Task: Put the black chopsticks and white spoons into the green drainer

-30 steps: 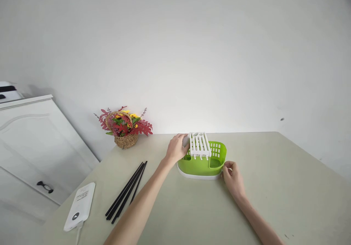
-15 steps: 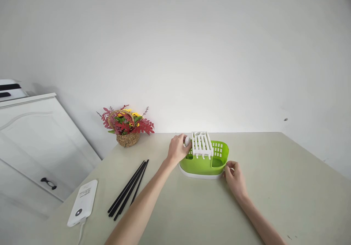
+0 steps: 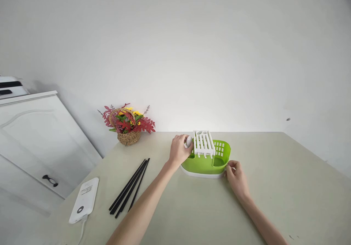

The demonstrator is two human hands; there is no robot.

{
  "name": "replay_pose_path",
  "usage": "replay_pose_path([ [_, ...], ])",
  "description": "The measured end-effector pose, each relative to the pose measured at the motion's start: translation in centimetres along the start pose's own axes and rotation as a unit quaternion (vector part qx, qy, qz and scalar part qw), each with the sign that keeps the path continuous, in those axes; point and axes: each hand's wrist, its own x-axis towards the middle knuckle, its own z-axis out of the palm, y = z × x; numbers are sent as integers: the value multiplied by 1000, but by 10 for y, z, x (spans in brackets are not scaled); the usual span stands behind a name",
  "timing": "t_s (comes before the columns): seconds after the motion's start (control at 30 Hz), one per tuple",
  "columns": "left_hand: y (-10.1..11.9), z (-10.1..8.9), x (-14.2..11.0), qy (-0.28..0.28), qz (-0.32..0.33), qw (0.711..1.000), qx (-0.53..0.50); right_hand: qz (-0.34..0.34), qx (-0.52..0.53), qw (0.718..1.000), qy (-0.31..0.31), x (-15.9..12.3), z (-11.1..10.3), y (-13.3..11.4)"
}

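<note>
A green plastic cutlery holder (image 3: 203, 168) with a white base stands on the table, a white slotted rack (image 3: 204, 143) across its middle. At its left end, my left hand (image 3: 179, 150) is closed on a white spoon (image 3: 189, 140), with the rounded bowl showing above the fingers. The spoon's handle is hidden behind the hand and the holder. My right hand (image 3: 237, 177) is at the holder's right end, fingers curled against its lower side, partly out of sight. Left of my left forearm lie several black chopsticks (image 3: 128, 190), loosely fanned.
A wicker basket (image 3: 128, 138) of artificial flowers stands at the table's back left, near the wall. A white power bank (image 3: 85, 200) with a cable (image 3: 82, 230) lies at the left edge. Beyond that edge is a white cabinet (image 3: 30, 128).
The view has shifted slightly, so everything sits a little further right. Both hands keep nearly the same positions at the holder, and the spoon stays in my left hand.
</note>
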Motion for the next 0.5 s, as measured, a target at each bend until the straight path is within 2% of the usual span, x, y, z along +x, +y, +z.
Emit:
replay_pose_path([
  [0.23, 2, -4, -1, -22, -29, 999, -2, -2, -2, 1000, -3, 1, 0, 1],
  [0.5, -5, -9, 14, -67, -10, 997, 23, -6, -3, 1000, -5, 0, 0, 0],
])
